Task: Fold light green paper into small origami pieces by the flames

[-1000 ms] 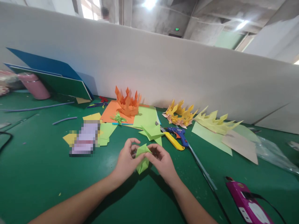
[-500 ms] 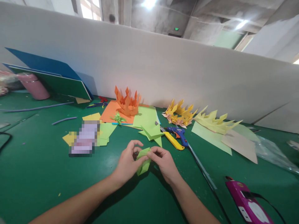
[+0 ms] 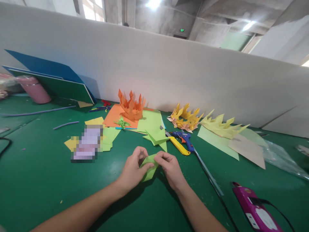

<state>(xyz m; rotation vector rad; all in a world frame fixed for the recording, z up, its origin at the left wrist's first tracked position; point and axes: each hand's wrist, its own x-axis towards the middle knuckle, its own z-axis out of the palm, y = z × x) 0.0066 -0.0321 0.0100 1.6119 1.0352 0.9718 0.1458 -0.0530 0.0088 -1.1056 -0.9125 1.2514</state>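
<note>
while the left hand [image 3: 132,169] and right hand [image 3: 172,167] both pinch the folded green paper [image 3: 150,168] between them, uneven pressure could skew its fold.

- No word, number or brand can be read anywhere from where I stand.
- Green lit sign [image 3: 182,30], high on the concrete ceiling at about twelve o'clock from the green folded paper [image 3: 149,167]: it glows, but its marks are too small to make out.
- Magenta box [image 3: 248,199] on the green table [image 3: 48,180], at about four o'clock from the paper: it has a white label patch on top, with print too blurred to read.
- Pixelated flat item [image 3: 88,143] at about ten o'clock: it is blurred over and illegible.
</note>
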